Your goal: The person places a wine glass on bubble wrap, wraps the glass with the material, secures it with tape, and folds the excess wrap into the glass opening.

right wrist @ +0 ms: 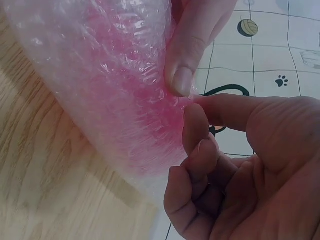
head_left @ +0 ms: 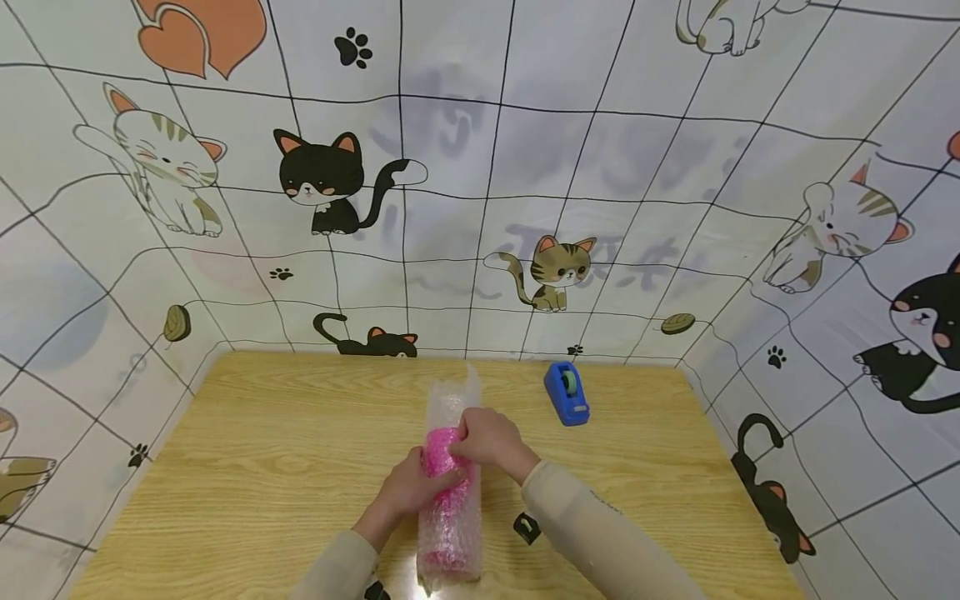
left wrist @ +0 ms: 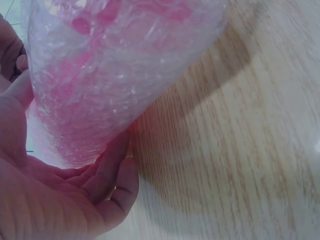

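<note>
A pink object rolled in clear bubble wrap [head_left: 450, 533] lies lengthwise before me in the head view, its loose wrap end standing past the pink part. My left hand [head_left: 416, 485] holds the roll from its left side, thumb across the top; in the left wrist view its fingers [left wrist: 107, 172] curl under the wrap. My right hand [head_left: 491, 437] pinches the wrap at the upper right of the pink part. In the right wrist view the right hand's fingers [right wrist: 197, 125] are bent against the wrap, close to the left thumb [right wrist: 185, 65]. What the wrap encloses is blurred.
A blue tape dispenser [head_left: 567, 396] with a greenish roll stands on the wooden table [head_left: 300, 433], behind and right of the bubble-wrap roll. A small black piece [head_left: 527, 527] shows beside the right sleeve. Cat-print cloth [head_left: 450, 225] surrounds the table's back and sides.
</note>
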Demonstrator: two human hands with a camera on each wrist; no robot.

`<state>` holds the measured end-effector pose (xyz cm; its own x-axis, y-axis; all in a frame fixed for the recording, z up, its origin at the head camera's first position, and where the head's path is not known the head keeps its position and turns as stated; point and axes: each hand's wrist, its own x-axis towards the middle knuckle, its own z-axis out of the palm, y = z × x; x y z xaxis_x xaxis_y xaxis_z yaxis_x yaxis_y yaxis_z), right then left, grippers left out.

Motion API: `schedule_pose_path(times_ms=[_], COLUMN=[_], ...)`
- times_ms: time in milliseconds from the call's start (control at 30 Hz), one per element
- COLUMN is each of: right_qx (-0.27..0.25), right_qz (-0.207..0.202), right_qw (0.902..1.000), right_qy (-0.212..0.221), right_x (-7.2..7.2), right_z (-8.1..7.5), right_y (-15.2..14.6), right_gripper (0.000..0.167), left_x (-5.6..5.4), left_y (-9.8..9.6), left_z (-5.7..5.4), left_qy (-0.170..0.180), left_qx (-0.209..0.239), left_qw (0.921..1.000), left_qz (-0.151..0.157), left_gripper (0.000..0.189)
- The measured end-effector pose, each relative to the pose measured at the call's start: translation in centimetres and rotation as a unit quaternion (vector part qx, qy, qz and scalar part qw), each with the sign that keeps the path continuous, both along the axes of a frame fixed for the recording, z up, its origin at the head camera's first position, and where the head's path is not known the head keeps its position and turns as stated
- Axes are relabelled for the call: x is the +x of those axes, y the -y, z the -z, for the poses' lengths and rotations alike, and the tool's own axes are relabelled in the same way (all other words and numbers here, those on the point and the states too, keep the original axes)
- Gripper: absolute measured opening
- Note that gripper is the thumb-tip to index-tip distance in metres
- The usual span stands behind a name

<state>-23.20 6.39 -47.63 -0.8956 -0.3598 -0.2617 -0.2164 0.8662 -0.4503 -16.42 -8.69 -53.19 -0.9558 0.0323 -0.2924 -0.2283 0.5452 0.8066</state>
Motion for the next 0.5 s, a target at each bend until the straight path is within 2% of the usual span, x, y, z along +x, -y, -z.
schedule_pose_path(times_ms=[300,500], right_qx=[-0.063,-0.132], right_qz=[0.027,0.042], right_qw=[0.9958,0.9808], right_qy=[0.060,0.137], right_x=[-0.6,-1.3], right_z=[1.0,2.5], right_y=[-1.5,-2.6], right_gripper=[0.034,0.041], left_x=[0.1,0.0], left_y=[0.3,0.3], left_z=[-0.1,0.1], left_qy=[0.008,0.005], left_qx=[0.018,0.023], left_qw=[0.9998,0.9997], left_qz=[0.007,0.008], left_gripper=[0.095,0.095])
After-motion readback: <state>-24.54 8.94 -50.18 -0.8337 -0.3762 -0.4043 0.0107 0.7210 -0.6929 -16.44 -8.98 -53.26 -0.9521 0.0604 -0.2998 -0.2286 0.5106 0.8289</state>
